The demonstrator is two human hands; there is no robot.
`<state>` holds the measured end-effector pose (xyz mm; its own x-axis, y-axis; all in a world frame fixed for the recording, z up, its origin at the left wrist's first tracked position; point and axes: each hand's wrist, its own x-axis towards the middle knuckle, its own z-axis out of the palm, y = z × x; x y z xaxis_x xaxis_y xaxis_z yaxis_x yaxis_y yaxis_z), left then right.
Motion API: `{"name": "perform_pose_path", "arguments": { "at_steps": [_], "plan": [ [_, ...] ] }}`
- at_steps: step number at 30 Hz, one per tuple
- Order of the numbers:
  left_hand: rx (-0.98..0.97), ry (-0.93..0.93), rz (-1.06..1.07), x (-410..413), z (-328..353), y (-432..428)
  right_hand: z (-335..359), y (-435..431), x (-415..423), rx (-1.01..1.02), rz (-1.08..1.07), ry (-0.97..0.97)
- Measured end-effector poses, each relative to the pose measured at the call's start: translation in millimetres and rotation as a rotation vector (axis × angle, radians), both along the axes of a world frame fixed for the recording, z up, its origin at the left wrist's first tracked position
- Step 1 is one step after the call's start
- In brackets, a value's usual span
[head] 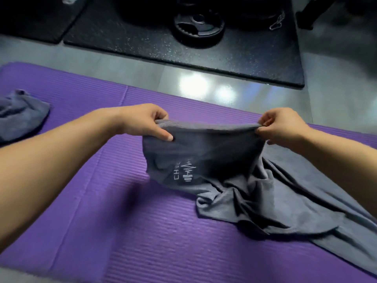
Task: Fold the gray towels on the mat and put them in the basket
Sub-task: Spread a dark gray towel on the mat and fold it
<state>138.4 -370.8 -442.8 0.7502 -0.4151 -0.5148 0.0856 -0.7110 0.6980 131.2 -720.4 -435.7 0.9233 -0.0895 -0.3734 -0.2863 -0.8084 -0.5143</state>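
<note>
Both hands hold one thin gray microfibre towel with a white printed logo [204, 152] by its upper hem. The left hand [151, 123] pinches one corner with the thumb in front, and the right hand [283, 127] pinches the other with curled fingertips. The hem hangs stretched between them above the ribbed purple foam mat [102, 211], while the lower part of the towel lies bunched and twisted on the mat to the right. A second, crumpled gray towel [20, 113] sits at the mat's left edge, unfolded. No basket is in view.

The risk is the heap below: if the towel is laid down as it hangs, those twists would probably get trapped in the fold. The light fingertip pinches could also let a corner slip if the towel is shaken.
</note>
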Motion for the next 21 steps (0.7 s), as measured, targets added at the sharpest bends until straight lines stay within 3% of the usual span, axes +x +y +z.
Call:
{"name": "perform_pose_path", "arguments": {
  "at_steps": [2, 5, 7, 12, 15, 18, 21],
  "plan": [
    [-0.109, 0.004, 0.044, -4, -3, 8, 9, 31, 1, -0.019, 0.131, 0.018],
    [-0.396, 0.044, 0.12, -17, -4, 7, 22, 102, -10, 0.383, 0.291, 0.072],
    [-0.546, 0.025, 0.229, -25, -5, 5, 24, 140, -17, 0.546, 0.329, 0.123],
    [-0.599, -0.102, 0.394, -43, -20, 15, 23, 176, -13, 0.628, 0.243, 0.076],
    [-0.629, -0.124, 0.507, -54, -35, 12, 18, 185, -7, 0.515, 0.289, 0.017],
    [-0.644, -0.07, 0.591, -64, -54, 8, 16, 195, 1, 0.436, 0.306, -0.074],
    [-0.559, 0.054, 0.484, -80, -86, 15, 13, 200, 17, 0.461, 0.205, -0.158]
  ]
}}
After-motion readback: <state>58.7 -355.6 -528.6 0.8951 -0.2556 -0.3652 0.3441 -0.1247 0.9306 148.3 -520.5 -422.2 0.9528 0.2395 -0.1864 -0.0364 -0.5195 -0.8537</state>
